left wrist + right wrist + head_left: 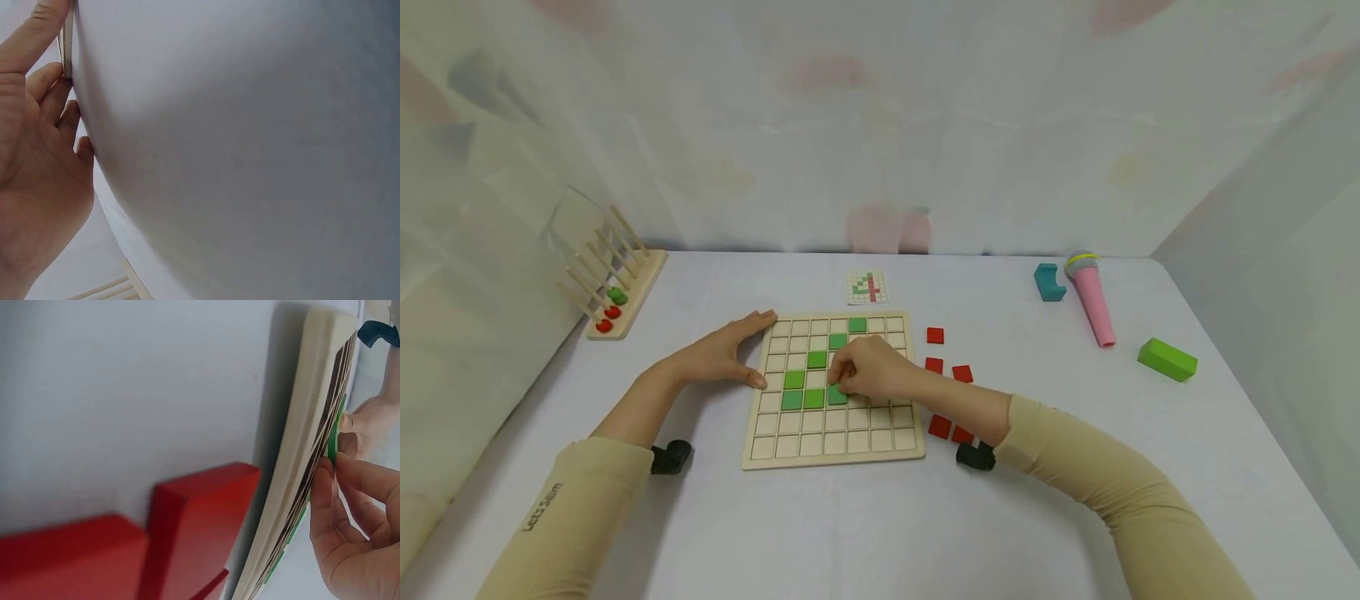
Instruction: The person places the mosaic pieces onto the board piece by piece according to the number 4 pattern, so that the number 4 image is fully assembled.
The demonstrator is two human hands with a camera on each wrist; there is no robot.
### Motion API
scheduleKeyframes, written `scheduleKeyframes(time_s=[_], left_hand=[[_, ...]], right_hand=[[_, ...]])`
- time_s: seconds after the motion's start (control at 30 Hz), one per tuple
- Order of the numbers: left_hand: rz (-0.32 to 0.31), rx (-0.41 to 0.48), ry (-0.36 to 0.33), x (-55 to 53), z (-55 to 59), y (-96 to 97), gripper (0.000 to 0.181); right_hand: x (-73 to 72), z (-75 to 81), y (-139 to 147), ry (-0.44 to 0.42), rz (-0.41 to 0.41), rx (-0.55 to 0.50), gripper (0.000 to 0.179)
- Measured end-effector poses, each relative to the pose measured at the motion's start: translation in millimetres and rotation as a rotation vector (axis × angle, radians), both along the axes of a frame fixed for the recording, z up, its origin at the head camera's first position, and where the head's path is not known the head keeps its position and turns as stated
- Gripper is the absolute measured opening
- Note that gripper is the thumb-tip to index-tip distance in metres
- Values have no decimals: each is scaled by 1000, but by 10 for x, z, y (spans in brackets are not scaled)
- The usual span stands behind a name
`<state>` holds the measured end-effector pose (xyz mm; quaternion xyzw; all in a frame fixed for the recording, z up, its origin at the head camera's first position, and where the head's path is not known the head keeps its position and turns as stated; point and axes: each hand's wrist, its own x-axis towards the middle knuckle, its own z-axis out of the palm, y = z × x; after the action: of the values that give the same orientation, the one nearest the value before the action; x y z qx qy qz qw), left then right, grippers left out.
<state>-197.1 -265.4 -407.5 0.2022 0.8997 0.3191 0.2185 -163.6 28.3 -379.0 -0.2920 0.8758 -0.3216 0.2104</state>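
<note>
A wooden grid board lies on the table with several green square tiles in its cells. My right hand reaches over its middle. In the right wrist view, the thumb and index finger pinch a green tile standing on edge at the board's surface. My left hand rests along the board's left edge, thumb and fingers spread and touching it. A small pattern card printed with green and red squares lies just behind the board. Part of the grid is hidden under the right hand.
Several red square tiles lie right of the board, some near the right forearm. At the far left stands a peg rack with small red and green pieces. Farther right are a teal block, a pink toy microphone and a green block.
</note>
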Motion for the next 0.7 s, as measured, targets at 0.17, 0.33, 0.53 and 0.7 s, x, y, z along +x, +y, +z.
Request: scheduleKeyframes(time_s=[0.17, 0.33, 0.53, 0.7], left_hand=[[-1, -2, 5, -17, -31, -11, 119], [10, -12, -4, -32, -61, -25, 121], [10, -8, -11, -31, -59, -27, 122], [17, -15, -10, -24, -45, -28, 121]], right_hand=[[0, -6, -7, 3, 4, 1, 10], [2, -17, -6, 7, 13, -4, 13], [3, -29, -5, 30, 25, -2, 13], [-3, -43, -17, 35, 20, 0, 14]])
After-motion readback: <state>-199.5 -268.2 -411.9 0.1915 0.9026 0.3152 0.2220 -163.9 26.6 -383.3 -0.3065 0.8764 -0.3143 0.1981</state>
